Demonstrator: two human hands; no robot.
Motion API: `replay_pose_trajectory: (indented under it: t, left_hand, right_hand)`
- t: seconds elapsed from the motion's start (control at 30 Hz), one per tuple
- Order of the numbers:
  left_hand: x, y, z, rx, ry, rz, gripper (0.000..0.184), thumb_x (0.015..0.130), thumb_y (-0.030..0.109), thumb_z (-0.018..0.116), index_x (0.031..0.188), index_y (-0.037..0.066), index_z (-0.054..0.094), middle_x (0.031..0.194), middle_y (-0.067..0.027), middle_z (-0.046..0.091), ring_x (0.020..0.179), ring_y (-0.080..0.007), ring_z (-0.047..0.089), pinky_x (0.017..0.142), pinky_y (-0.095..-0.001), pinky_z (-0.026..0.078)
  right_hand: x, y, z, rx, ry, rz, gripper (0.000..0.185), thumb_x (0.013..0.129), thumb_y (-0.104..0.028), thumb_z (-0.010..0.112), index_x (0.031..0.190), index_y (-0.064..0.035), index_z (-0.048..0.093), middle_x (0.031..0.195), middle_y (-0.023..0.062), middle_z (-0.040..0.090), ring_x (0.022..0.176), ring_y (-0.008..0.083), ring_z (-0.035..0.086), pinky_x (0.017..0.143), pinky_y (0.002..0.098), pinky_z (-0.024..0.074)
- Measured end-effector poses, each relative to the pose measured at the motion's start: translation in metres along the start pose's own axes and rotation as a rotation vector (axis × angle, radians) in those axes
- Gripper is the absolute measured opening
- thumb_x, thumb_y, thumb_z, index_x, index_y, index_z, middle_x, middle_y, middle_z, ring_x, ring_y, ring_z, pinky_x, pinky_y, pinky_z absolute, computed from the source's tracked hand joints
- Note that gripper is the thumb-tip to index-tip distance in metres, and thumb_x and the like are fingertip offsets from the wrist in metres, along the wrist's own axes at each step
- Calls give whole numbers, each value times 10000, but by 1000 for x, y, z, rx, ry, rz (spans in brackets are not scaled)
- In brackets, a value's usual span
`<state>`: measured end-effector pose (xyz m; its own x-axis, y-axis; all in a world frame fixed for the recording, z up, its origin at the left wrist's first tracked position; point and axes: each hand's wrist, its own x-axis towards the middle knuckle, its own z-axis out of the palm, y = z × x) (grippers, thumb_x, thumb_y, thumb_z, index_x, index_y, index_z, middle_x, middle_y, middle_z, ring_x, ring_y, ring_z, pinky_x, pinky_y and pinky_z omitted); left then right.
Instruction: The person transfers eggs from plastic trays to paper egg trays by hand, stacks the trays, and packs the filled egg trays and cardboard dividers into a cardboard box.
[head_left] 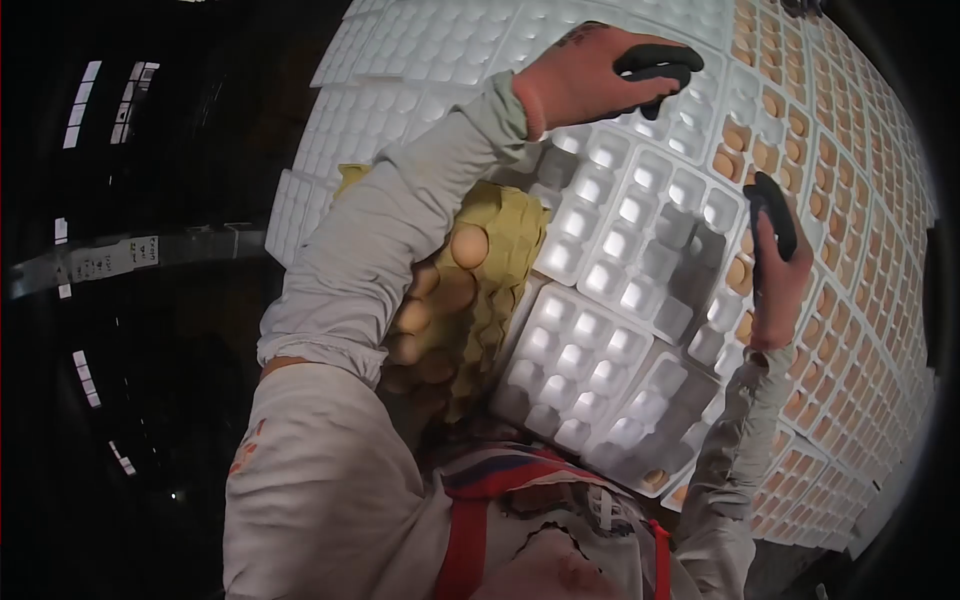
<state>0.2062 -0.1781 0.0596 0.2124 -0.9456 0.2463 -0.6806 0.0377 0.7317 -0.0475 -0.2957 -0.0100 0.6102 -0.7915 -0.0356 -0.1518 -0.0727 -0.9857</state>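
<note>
My left hand point(610, 78), in an orange-red glove with black fingertips, hovers over the white egg trays point(575, 355) at the top. Its fingers are stretched forward with gaps between them, and no object shows in them. To the right, my right hand point(780, 265) in a matching glove is beside the trays holding brown eggs point(735, 137). Its fingers point up and stand apart, with nothing visible between them. Below my left forearm is a yellowish pulp egg tray point(515, 225) with several brown eggs point(468, 245), partly hidden by the sleeve.
White trays filled with eggs point(825, 205) spread across the right side. More white trays point(350, 120) extend to the upper left. A single egg point(655, 478) lies in a tray near my body. A grey rail with a label point(130, 257) runs through the dark area at left.
</note>
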Motion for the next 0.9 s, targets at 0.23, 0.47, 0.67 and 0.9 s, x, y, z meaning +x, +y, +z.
replay_pose_trajectory:
  t: [0.23,0.47,0.67,0.9]
  left_hand:
    - [-209,-2,-102,516,-308,-89,659,728,365,740,1290,91,529,1082,-74,619,1062,-242,535,966,-398,391]
    - [-258,-18,-73,323,-75,-7,489,799,302,662,1214,63,567,1054,-107,616,1054,-280,563,946,-400,425]
    - [-324,-43,-119,-493,411,-236,240,885,131,585,1062,-29,606,1029,-90,642,842,-147,627,732,-287,506]
    - [-293,-2,-102,854,-421,44,419,770,348,677,1056,49,607,1167,-77,560,1023,-254,574,802,-354,461]
  right_hand:
    - [-101,-62,200,-732,-459,-821,381,729,-200,676,1079,-68,603,968,90,605,1025,266,514,906,374,388]
    - [-110,-64,196,-597,-465,-682,495,671,-110,719,1136,-2,590,1043,129,640,1031,305,562,938,385,422]
    - [-131,-69,158,306,-510,117,470,821,-143,626,1239,53,540,1134,113,612,969,197,626,788,301,513]
    - [-146,-84,189,-794,-692,-450,568,721,-116,712,1263,-81,546,1040,88,649,867,196,643,767,303,504]
